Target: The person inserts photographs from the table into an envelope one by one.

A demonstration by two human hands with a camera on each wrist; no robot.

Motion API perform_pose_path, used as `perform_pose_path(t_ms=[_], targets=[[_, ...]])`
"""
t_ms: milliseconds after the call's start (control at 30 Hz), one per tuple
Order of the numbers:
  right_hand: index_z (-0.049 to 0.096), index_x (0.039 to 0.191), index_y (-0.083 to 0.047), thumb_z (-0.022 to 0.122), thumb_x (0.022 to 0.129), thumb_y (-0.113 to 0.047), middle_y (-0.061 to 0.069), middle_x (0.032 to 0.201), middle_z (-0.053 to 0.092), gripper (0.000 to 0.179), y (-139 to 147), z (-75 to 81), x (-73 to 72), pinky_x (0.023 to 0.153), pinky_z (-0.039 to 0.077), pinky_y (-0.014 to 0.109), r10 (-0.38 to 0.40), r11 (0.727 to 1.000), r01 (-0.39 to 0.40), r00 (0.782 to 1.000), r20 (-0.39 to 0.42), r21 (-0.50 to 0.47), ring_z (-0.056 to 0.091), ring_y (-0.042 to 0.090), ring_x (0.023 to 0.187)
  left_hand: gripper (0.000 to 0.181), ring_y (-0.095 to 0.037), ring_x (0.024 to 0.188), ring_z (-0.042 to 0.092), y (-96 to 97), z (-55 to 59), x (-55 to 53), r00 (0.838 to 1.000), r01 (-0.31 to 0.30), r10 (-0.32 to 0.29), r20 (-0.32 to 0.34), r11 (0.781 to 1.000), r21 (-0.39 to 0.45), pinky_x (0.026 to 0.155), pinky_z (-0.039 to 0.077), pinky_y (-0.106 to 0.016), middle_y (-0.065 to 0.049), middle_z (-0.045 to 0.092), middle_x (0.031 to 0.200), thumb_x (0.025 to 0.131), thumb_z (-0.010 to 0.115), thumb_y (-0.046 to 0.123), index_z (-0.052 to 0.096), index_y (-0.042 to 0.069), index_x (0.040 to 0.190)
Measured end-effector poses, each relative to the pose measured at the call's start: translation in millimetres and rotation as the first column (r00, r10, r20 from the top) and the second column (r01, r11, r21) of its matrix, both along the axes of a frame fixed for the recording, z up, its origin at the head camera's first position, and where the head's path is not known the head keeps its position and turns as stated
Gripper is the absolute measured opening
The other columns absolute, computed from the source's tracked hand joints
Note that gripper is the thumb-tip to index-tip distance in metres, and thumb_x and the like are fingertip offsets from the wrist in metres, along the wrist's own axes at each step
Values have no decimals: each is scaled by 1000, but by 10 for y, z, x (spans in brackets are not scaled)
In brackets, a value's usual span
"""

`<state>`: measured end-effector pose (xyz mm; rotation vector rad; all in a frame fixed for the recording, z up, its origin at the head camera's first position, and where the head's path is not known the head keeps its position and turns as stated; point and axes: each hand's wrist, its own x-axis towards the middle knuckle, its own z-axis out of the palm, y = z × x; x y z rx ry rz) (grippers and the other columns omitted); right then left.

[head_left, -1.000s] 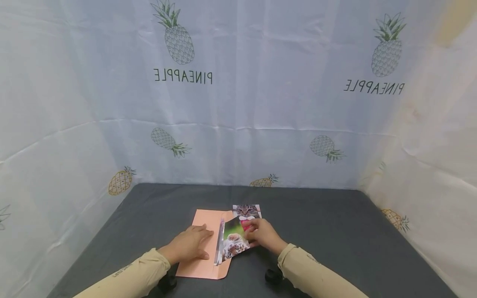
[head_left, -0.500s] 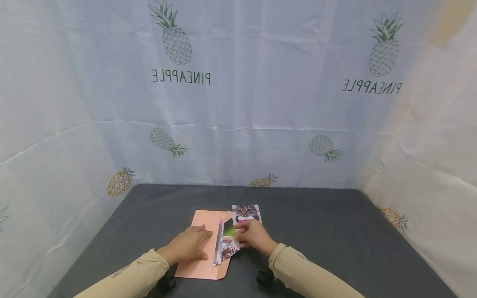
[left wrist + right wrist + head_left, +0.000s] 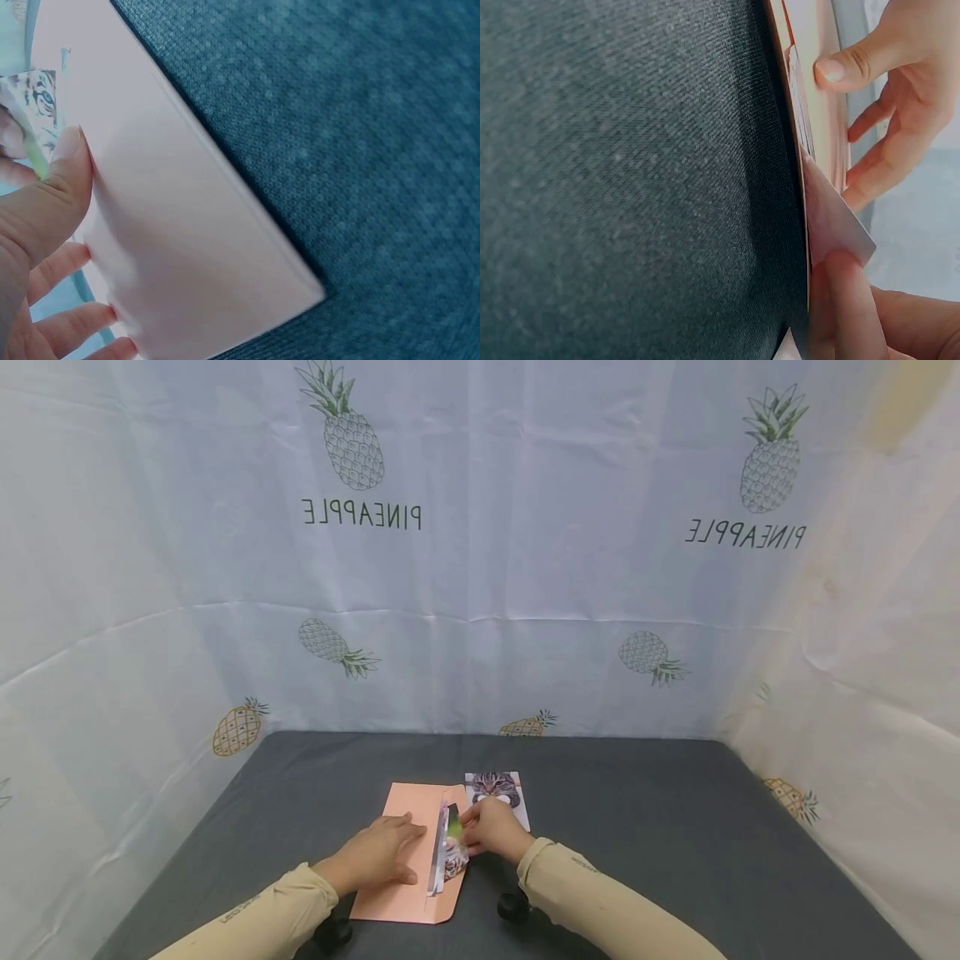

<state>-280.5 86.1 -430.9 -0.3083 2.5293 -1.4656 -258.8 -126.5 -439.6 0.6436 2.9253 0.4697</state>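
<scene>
A pink-orange paper envelope (image 3: 397, 906) lies flat on the dark table. Fingers spread, my left hand (image 3: 375, 856) rests on its left part, its thumb near the opening in the left wrist view. My right hand (image 3: 495, 828) pinches a photo card of a tiger (image 3: 455, 862) by its right edge. That card's left part is hidden in the envelope's opening, where edges of other cards (image 3: 435, 868) show. In the right wrist view, the tilted tiger card (image 3: 836, 217) rises from the opening to my right fingers (image 3: 847, 300). A cat photo card (image 3: 491, 785) lies behind my right hand, partly covered by it.
The dark cloth-covered table (image 3: 637, 827) extends to both sides and behind the cards. A pale curtain (image 3: 480, 677) printed with pineapples hangs around the back and sides. Black wrist devices show under both forearms, one being the right device (image 3: 513, 907).
My right hand has moved left with the tiger card, and more of the card is inside the envelope. More of the cat card shows. My left hand has stayed on the envelope.
</scene>
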Motion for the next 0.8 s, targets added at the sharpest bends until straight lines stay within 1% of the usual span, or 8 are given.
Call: perform_pose_path(t_ms=[100,167,333,433,500,633,700,800], targets=[[68,94,13,70,75,14,6,67,61,19,-27,-12,-4,52,56,27,-9,1000,9,1000,13,10,61,11,52,67,-40,131,45,-2,2,0,1000,0,0,1,1000,-1,101,40,-59,-20,51,141,70,84,36,62,9,128],[68,94,13,69,75,15,7,67,62,19,-44,-21,-5,53,57,28,-8,1000,8,999,36,4,61,11,52,67,-40,131,45,-5,3,0,1000,1,-1,2,1000,3,102,40,-58,-20,51,141,70,84,36,62,9,128],[66,96,14,65,77,18,12,70,64,20,-85,-40,10,56,58,31,13,999,-8,993,116,-44,60,12,52,67,-40,131,45,-9,-1,-1,1000,4,-5,1,1000,11,102,40,-58,-21,51,140,70,84,35,62,9,128],[65,98,13,62,76,21,17,73,63,24,-105,-49,23,57,58,33,10,998,-1,990,141,-60,60,13,53,67,-40,130,45,-7,1,-1,1000,4,-4,2,1000,11,101,40,-58,-21,51,140,70,84,35,62,9,128],[64,101,12,62,75,22,17,75,62,28,-115,-58,28,56,58,34,-3,997,14,989,147,-72,60,13,54,67,-40,130,46,-6,2,-1,1000,4,-4,2,1000,10,100,41,-59,-21,51,141,70,84,35,62,9,128],[60,110,10,63,73,24,13,74,59,39,-124,-84,30,55,58,35,-18,995,32,990,143,-97,61,16,57,67,-40,130,46,-6,6,2,1000,9,-9,-4,1000,12,99,41,-59,-22,51,140,70,84,35,62,9,127],[59,112,10,65,72,24,11,72,59,43,-125,-94,31,55,58,35,-11,995,25,990,140,-100,63,17,57,67,-41,129,46,-7,6,2,1000,11,-11,-6,1000,16,99,41,-60,-22,51,140,70,84,34,62,9,127],[59,114,11,66,73,22,11,71,60,43,-127,-93,41,54,58,35,6,996,7,990,139,-93,65,18,58,67,-41,129,46,-9,8,4,1000,14,-14,-10,1000,20,99,41,-60,-23,51,139,69,85,34,62,8,127]])
